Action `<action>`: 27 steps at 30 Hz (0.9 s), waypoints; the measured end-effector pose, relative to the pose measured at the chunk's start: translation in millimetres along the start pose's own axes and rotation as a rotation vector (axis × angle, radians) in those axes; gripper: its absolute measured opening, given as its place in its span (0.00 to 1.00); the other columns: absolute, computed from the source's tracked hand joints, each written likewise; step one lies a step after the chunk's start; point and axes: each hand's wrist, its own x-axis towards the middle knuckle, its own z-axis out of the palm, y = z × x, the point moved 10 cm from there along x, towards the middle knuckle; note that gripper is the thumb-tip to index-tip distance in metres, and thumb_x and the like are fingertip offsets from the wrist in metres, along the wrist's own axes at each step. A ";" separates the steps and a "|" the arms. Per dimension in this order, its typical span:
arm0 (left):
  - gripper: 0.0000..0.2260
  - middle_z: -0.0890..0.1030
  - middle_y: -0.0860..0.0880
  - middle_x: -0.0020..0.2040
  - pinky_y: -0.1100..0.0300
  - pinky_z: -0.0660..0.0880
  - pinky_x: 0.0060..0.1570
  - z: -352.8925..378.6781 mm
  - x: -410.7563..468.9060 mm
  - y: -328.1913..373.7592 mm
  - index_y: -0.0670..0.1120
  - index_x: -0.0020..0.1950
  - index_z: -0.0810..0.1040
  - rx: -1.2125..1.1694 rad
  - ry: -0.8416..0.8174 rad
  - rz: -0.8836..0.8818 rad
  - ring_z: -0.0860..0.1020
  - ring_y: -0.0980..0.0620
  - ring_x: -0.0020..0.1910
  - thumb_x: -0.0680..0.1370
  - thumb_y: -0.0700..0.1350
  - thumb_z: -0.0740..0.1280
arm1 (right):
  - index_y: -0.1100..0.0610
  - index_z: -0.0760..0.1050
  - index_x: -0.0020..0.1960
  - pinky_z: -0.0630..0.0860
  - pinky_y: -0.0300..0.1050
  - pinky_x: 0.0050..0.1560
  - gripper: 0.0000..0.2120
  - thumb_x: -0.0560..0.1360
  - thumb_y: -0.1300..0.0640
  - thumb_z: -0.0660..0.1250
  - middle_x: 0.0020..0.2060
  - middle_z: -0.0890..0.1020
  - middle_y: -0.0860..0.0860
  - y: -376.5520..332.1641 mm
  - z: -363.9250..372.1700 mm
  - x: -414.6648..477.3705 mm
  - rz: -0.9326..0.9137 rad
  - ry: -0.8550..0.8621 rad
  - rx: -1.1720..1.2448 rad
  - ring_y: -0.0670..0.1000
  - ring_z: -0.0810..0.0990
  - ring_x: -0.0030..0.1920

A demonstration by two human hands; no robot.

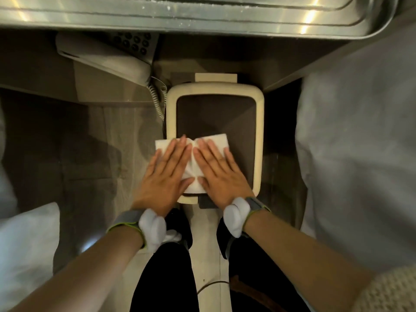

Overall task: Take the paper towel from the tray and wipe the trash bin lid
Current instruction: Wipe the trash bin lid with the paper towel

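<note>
Metalwork of a large steel tray [202, 16] is spanning the top of the view, and below it the trash bin lid [215, 115], cream-rimmed with a dark brown panel, is sitting between pale bedding. Left hand [165, 176] and right hand [219, 174] are lying flat, fingers spread, pressing rather than pinching the paper towel [213, 140] against the lid's near-left part. White, folded and creasing between the palms, it is judged light, soft and tearable, best worked under flat palms.

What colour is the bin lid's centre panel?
Dark brown, inside a cream rim; the head view shows the trash bin lid best.
</note>
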 end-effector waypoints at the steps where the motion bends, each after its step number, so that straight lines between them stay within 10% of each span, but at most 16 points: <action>1: 0.29 0.53 0.45 0.74 0.47 0.55 0.70 -2.2 -0.4 -11.4 0.44 0.72 0.50 -0.050 0.009 -0.023 0.51 0.44 0.72 0.75 0.56 0.49 | 0.58 0.56 0.70 0.59 0.54 0.69 0.26 0.74 0.52 0.52 0.71 0.65 0.54 -6.4 -1.0 10.0 -0.039 -0.003 0.008 0.54 0.62 0.71; 5: 0.30 0.46 0.45 0.76 0.50 0.44 0.73 -24.7 26.2 -37.3 0.45 0.73 0.45 -0.143 0.068 -0.080 0.42 0.52 0.73 0.76 0.57 0.51 | 0.55 0.44 0.72 0.39 0.47 0.71 0.28 0.77 0.52 0.53 0.75 0.51 0.52 1.6 -13.8 54.9 -0.115 -0.017 0.100 0.51 0.46 0.75; 17: 0.28 0.54 0.47 0.76 0.50 0.50 0.72 -7.3 31.8 28.8 0.47 0.73 0.47 0.025 0.055 0.070 0.51 0.49 0.74 0.77 0.54 0.52 | 0.55 0.46 0.72 0.39 0.48 0.71 0.29 0.77 0.52 0.55 0.74 0.51 0.54 50.4 0.1 -12.5 0.138 0.002 0.145 0.52 0.42 0.72; 23: 0.27 0.62 0.43 0.73 0.49 0.55 0.70 14.0 -28.9 -6.4 0.43 0.72 0.57 -0.044 0.053 -0.071 0.57 0.44 0.70 0.75 0.54 0.52 | 0.57 0.59 0.70 0.64 0.55 0.67 0.25 0.74 0.51 0.53 0.69 0.68 0.52 -17.6 14.3 -14.6 0.000 -0.024 -0.024 0.52 0.64 0.70; 27: 0.29 0.44 0.50 0.74 0.47 0.47 0.72 4.0 -10.7 -34.0 0.47 0.72 0.42 -0.191 0.042 -0.136 0.43 0.53 0.72 0.75 0.58 0.46 | 0.56 0.47 0.72 0.41 0.48 0.72 0.27 0.76 0.53 0.51 0.75 0.55 0.52 -26.2 5.2 23.5 -0.089 -0.046 0.067 0.51 0.51 0.74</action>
